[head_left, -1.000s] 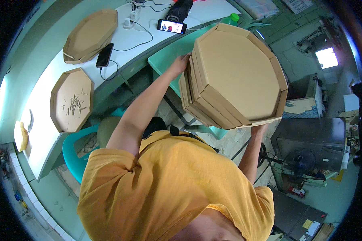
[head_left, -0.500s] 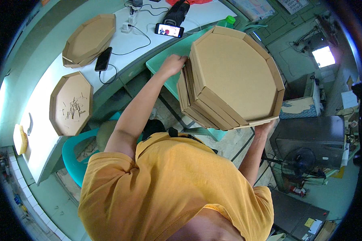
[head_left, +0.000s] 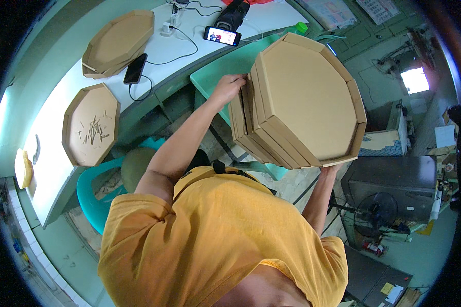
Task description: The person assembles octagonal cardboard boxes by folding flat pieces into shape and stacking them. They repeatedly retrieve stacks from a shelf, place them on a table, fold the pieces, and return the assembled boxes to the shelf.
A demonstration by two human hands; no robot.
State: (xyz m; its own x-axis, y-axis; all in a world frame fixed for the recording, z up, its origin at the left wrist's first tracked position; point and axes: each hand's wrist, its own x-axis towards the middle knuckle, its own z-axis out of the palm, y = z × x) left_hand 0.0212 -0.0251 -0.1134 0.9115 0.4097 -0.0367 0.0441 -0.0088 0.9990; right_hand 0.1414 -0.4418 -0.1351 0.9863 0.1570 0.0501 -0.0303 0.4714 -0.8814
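A stack of octagonal brown cardboard trays point(head_left: 312, 102) is tilted in front of me, several trays deep, the top one showing its bare inside. My left hand point(head_left: 229, 89) is closed on the stack's left side, its fingertips at the gap between two trays. Under the lower right edge, my right hand point(head_left: 332, 169) holds the stack from below; its fingers are hidden behind the cardboard.
On the white table lie another cardboard tray with small brown scraps point(head_left: 67, 135), more stacked trays point(head_left: 115, 43), a phone on a cable point(head_left: 135, 69) and a lit phone point(head_left: 222, 36). A green table point(head_left: 202, 79) stands behind the stack, a teal chair point(head_left: 87, 192) at left, a fan point(head_left: 376, 214) at right.
The held stack has shifted slightly to the right in the view, with both hands still on it. The table and its things sit a little higher in the picture.
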